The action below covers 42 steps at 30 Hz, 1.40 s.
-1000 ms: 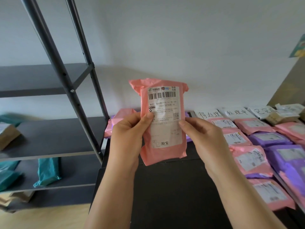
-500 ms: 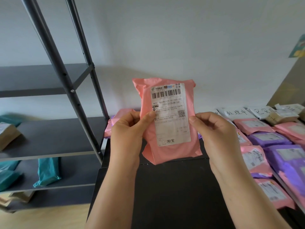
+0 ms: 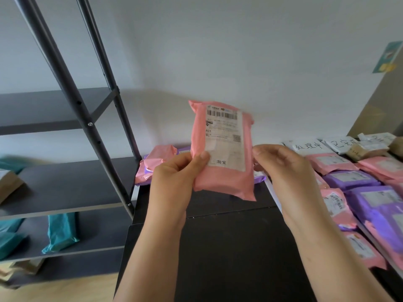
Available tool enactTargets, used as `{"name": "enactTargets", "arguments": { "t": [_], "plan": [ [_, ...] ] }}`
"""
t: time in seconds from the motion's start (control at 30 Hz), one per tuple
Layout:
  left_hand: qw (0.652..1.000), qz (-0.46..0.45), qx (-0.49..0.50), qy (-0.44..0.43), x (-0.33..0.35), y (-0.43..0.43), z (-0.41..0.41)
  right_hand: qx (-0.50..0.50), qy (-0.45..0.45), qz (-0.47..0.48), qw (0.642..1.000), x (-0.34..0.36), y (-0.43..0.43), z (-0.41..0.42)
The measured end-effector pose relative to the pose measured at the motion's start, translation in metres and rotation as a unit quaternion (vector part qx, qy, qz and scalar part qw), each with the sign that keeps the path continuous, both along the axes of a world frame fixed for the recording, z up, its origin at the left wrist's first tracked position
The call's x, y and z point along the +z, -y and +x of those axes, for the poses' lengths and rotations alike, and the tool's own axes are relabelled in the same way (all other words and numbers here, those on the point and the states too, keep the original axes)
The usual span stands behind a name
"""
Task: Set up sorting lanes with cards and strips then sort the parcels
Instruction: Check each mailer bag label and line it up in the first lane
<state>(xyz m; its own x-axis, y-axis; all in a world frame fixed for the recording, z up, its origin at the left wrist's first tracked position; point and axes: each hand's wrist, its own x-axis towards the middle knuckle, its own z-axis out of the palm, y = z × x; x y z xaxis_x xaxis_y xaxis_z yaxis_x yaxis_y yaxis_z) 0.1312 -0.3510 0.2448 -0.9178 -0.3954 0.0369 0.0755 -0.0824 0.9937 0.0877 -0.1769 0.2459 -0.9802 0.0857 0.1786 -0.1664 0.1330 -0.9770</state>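
Observation:
A pink parcel point(image 3: 220, 182) with a white shipping label is held upright above the black table point(image 3: 229, 247). My left hand point(image 3: 174, 175) grips its lower left side, thumb on the label. My right hand point(image 3: 283, 171) is at its right edge, fingers curled, pinching that edge. Handwritten lane cards point(image 3: 308, 146) stand at the back right. Below them lie rows of pink and purple parcels point(image 3: 351, 179), with a white strip point(image 3: 272, 192) along their left side.
A loose heap of pink and purple parcels point(image 3: 161, 158) lies at the table's back left. A dark metal shelf rack point(image 3: 65, 184) stands to the left, holding teal parcels point(image 3: 61, 232) and a brown one point(image 3: 6, 184). The white wall is close behind.
The pink parcel has moved right and slightly up and tilted. My left thumb has slid down to the label's lower corner, and my right hand has shifted right with the parcel's edge.

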Motion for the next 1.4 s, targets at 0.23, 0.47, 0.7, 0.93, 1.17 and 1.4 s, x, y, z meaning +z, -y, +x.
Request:
{"name": "enactTargets", "arguments": {
  "t": [0.23,0.47,0.7,0.93,1.17,1.4],
  "plan": [
    [0.994,0.099,0.033,0.009,-0.002,-0.002,-0.001,0.104,0.091,0.078,0.987,-0.014,0.007,0.003],
    [0.99,0.131,0.043,0.013,-0.005,-0.001,0.0,0.055,0.049,0.03,0.997,-0.012,0.008,0.006],
    [0.979,0.197,0.0,0.049,-0.011,0.001,-0.005,0.029,0.08,0.007,0.996,-0.006,0.004,0.002],
    [0.974,0.215,0.013,0.071,-0.01,0.0,-0.008,0.032,0.07,0.017,0.997,0.0,0.002,0.003],
    [0.99,0.121,-0.027,0.063,-0.01,0.006,-0.003,0.055,0.012,0.047,0.997,-0.001,-0.001,0.007],
    [0.997,-0.073,-0.002,0.029,-0.016,0.014,0.0,0.047,-0.034,0.122,0.991,-0.008,-0.006,0.009]
  ]
}}
